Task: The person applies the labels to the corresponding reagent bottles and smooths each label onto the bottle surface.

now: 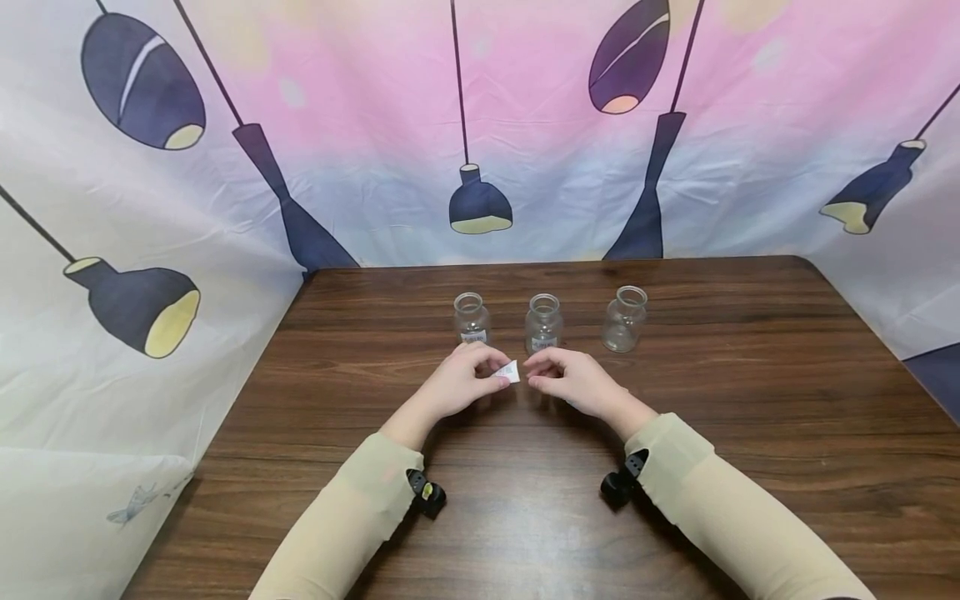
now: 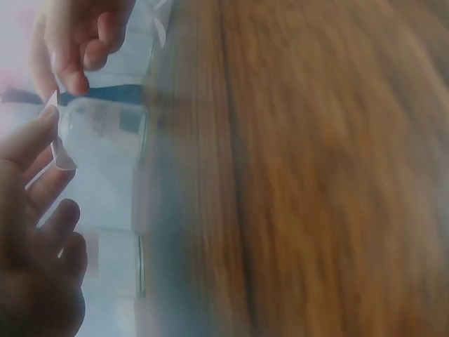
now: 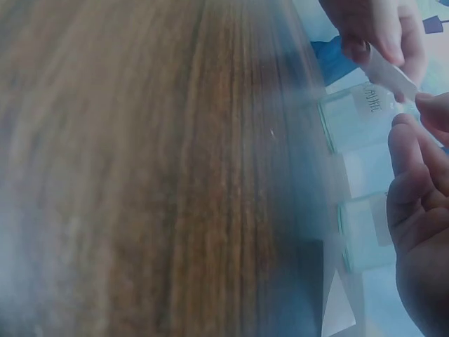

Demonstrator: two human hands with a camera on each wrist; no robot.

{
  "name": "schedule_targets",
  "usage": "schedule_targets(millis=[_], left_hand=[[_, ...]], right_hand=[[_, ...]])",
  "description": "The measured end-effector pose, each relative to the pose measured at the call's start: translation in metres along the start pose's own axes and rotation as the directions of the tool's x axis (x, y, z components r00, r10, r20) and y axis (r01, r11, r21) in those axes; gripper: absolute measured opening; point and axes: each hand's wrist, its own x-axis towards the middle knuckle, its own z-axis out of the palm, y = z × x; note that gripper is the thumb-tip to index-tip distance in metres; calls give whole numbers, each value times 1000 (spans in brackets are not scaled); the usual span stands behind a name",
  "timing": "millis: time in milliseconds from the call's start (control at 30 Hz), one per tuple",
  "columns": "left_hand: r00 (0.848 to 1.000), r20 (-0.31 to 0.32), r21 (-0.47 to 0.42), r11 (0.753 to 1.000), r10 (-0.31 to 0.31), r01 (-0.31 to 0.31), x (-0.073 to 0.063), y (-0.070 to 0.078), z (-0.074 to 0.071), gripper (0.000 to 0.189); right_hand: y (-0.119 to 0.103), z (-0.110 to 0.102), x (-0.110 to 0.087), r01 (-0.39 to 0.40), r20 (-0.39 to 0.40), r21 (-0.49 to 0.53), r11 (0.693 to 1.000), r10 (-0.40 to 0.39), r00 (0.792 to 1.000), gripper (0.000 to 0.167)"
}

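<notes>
Between thumb and fingers, my left hand (image 1: 465, 379) pinches a small white label (image 1: 510, 372) with print on it. In the left wrist view the label (image 2: 63, 156) looks bent along its length. My right hand (image 1: 581, 382) hovers just right of it, fingers loosely curved, fingertips close to the label's free edge. Just beyond the hands stand a left glass jar (image 1: 471, 317) and a middle glass jar (image 1: 543, 318), each bearing a white label low on its front. A third glass jar (image 1: 624, 321), farther right, shows no label. All three are open-topped and upright.
A white paper piece (image 3: 338, 309) shows below the right hand in the right wrist view, mostly hidden from the head view. The dark wooden table (image 1: 480, 517) ends at the back against a lamp-patterned cloth (image 1: 405, 208). Small black cameras (image 1: 427, 493) sit at both wrists.
</notes>
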Motion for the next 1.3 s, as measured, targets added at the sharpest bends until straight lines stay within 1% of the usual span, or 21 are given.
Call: schedule_targets(millis=[133,333,533,633,767,867,967,1067,1300], left_hand=[[1000,-1,-7,1000,12,-12,4,5,4,22],[999,-9,-19,999,32,-32,6,7,10,22],[999,-14,-41,998,36,-37,7,11,16,23],[999,-19,-47,998,45,-46,8,12,18,23],[999,-13,-59,997,42,-43,10,14,21,23],[999,-12,-76,996,40,-40,11,15,23,19],[998,-14,-100,993,66,-68,11,17,24,16],[996,-25,-106,990,89,-91,11,18,25,15],[995,-63,-72,994,83,-87,11,18,26,14]], right_hand=[[0,0,-1,4,-9,-2,1000,-4,1000,20],[2,1,-2,-12,-34,-2,1000,12,999,12],[1,1,-3,-32,-26,14,999,33,999,6],[1,1,-3,-28,-24,11,1000,29,999,4],[2,1,-3,-12,-17,17,1000,12,1000,4],[3,1,-2,-7,-5,45,999,7,1000,4],[2,1,-2,-5,-2,66,998,6,1000,3],[2,1,-2,-1,-6,59,998,1,1000,3],[0,2,-1,4,-6,47,999,-3,1000,5]])
